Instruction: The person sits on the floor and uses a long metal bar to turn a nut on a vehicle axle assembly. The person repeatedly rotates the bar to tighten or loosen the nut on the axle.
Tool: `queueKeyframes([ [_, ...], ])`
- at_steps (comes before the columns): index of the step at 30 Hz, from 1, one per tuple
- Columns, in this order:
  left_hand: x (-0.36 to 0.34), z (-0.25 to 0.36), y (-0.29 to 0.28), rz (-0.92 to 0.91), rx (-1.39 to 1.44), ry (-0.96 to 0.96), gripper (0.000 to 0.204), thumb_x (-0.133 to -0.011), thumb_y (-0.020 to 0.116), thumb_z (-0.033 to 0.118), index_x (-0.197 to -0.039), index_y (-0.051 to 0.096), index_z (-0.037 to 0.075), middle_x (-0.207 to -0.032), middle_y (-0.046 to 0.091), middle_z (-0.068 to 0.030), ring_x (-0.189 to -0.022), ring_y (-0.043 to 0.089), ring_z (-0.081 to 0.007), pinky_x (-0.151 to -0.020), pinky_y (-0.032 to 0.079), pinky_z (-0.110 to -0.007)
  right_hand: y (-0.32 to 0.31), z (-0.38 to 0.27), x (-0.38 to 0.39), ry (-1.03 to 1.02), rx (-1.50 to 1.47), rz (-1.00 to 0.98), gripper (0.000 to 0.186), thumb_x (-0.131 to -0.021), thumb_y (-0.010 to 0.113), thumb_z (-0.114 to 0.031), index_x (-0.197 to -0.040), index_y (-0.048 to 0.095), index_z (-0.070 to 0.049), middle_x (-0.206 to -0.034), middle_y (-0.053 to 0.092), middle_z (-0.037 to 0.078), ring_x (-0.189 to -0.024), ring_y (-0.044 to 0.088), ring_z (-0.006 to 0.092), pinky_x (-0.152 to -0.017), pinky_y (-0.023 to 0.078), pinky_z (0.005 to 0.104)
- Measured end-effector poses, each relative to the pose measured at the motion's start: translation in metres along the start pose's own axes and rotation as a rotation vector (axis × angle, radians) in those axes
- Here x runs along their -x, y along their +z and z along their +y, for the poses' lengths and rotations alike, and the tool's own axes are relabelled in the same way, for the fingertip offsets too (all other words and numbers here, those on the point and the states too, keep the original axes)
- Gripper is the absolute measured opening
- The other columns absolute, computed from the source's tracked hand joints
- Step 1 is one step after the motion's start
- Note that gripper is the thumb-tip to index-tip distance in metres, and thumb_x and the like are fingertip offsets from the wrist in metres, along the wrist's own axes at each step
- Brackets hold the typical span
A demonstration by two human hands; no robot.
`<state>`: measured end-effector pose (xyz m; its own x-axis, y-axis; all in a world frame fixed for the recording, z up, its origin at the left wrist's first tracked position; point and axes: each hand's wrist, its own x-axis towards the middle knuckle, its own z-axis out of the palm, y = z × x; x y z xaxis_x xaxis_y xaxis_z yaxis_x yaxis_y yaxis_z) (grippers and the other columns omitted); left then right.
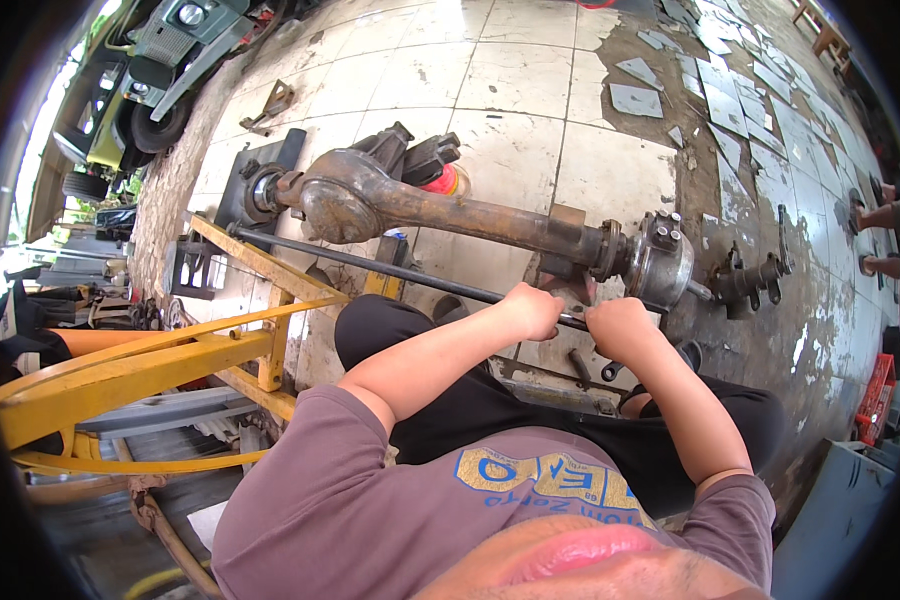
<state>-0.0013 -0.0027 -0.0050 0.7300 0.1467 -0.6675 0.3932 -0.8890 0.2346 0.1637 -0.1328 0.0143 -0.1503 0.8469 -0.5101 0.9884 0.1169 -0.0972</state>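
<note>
Evidently, the left hand (533, 311) and right hand (617, 328) are both gripping one end of a long, straight, dark metal rod (370, 262), probably for steadiness, while it is running alongside a rusty brown, bulbous metal axle housing (450, 212) over white floor tiles (510, 85).

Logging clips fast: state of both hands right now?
Left hand: closed, holding the long dark rod.
Right hand: closed on the same rod, near its end.

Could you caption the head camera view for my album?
Left hand and right hand grip a long dark rod alongside a rusty axle housing.
</note>
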Motion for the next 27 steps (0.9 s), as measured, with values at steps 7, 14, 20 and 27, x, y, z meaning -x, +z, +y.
queueKeyframes([
  [7, -0.001, -0.002, -0.002, 0.003, -0.014, -0.007, 0.043, -0.095, 0.073, 0.041, -0.122, 0.071, 0.007, -0.111, 0.081, -0.0144, -0.107, 0.078, -0.0333, -0.093, 0.06, -0.049, -0.007, -0.006, 0.006, 0.011, -0.029, 0.075, 0.008, -0.087, 0.075, -0.012, -0.093, 0.08, -0.011, -0.089, 0.081, 0.011, -0.085, 0.081, 0.031, -0.07, 0.063, 0.0426],
  [14, 0.0, -0.001, -0.003, -0.019, -0.01, -0.009, 0.043, -0.095, 0.072, 0.041, -0.122, 0.072, 0.007, -0.11, 0.081, -0.0129, -0.106, 0.078, -0.0325, -0.093, 0.061, -0.049, -0.001, -0.005, 0.002, -0.014, 0.008, 0.063, 0.014, -0.09, 0.072, -0.011, -0.095, 0.084, -0.012, -0.094, 0.083, 0.009, -0.09, 0.082, 0.029, -0.073, 0.064, 0.042],
  [20, -0.001, -0.002, -0.001, -0.01, 0.004, 0.017, 0.044, -0.099, 0.071, 0.044, -0.12, 0.068, 0.005, -0.108, 0.08, -0.0168, -0.105, 0.077, -0.0359, -0.093, 0.06, -0.051, -0.002, -0.001, 0.0, 0.011, 0.017, -0.04, 0.011, -0.091, 0.071, -0.011, -0.09, 0.082, -0.011, -0.091, 0.082, 0.01, -0.088, 0.082, 0.029, -0.07, 0.064, 0.0423],
  [27, 0.003, 0.003, -0.004, -0.013, 0.016, 0.006, 0.043, -0.098, 0.071, 0.043, -0.12, 0.068, 0.006, -0.108, 0.08, -0.0169, -0.105, 0.077, -0.0357, -0.093, 0.06, -0.051, -0.001, -0.003, -0.001, 0.049, 0.0, -0.057, 0.011, -0.09, 0.072, -0.011, -0.092, 0.083, -0.01, -0.093, 0.083, 0.011, -0.088, 0.082, 0.03, -0.071, 0.064, 0.0425],
])
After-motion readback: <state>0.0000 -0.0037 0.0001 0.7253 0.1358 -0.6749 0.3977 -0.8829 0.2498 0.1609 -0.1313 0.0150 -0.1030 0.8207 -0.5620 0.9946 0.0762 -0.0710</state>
